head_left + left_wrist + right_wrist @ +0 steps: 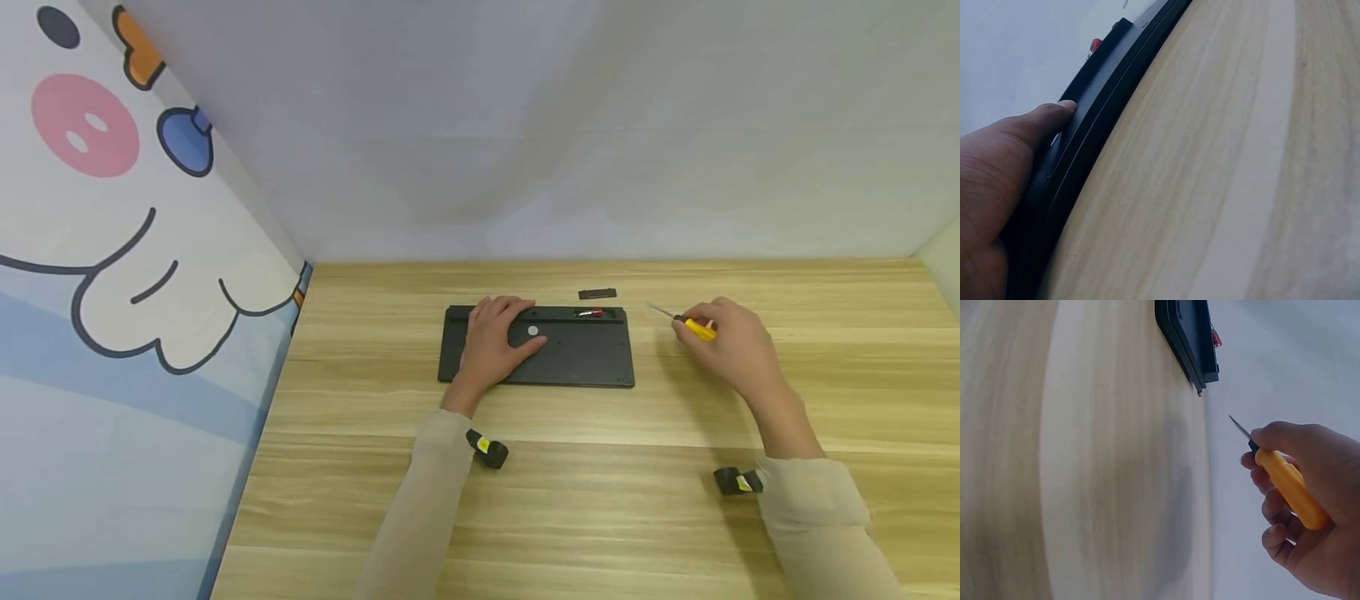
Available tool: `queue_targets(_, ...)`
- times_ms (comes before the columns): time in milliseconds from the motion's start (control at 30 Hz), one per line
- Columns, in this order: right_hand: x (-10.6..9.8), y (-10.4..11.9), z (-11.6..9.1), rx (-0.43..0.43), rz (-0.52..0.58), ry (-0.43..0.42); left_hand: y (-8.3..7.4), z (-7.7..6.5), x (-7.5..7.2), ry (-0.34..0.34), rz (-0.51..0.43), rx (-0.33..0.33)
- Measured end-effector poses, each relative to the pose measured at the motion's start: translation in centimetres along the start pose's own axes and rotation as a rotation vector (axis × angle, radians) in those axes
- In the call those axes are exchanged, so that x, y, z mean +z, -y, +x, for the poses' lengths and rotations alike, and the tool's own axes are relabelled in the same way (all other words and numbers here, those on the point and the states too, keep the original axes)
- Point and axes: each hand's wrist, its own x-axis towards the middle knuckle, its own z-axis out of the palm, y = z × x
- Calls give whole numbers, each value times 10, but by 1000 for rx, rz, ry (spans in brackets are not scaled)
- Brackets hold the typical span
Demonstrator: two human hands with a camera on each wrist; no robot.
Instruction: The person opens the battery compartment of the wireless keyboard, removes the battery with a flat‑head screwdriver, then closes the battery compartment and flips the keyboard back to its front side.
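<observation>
A black keyboard (585, 358) lies underside up on the table, with a white round sticker (533, 331) on it. My left hand (491, 342) rests across its left half, fingers toward the far edge and thumb spread to the right. Near the keyboard's far right corner, a red battery (595, 313) sits in an uncovered slot. To the right, my right hand (737, 343) holds a screwdriver (1291, 490) by its yellow handle, between thumb and fingers. The thin metal shaft (660, 309) points left toward the keyboard, apart from it and above the table.
A small black battery cover (597, 293) lies on the wooden table (570, 500) just beyond the keyboard. A pale wall (570, 150) rises behind the table's far edge. At the left stands a panel with cartoon prints (135, 275).
</observation>
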Motion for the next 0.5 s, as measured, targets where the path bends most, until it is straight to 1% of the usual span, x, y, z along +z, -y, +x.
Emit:
queue_targets(333,-2,-4,-7,47,-8,30,1,0,0,-9,-19,0)
queue_targets(500,-1,-9,-9,70,-15,44,0,0,0,-5,-9,3)
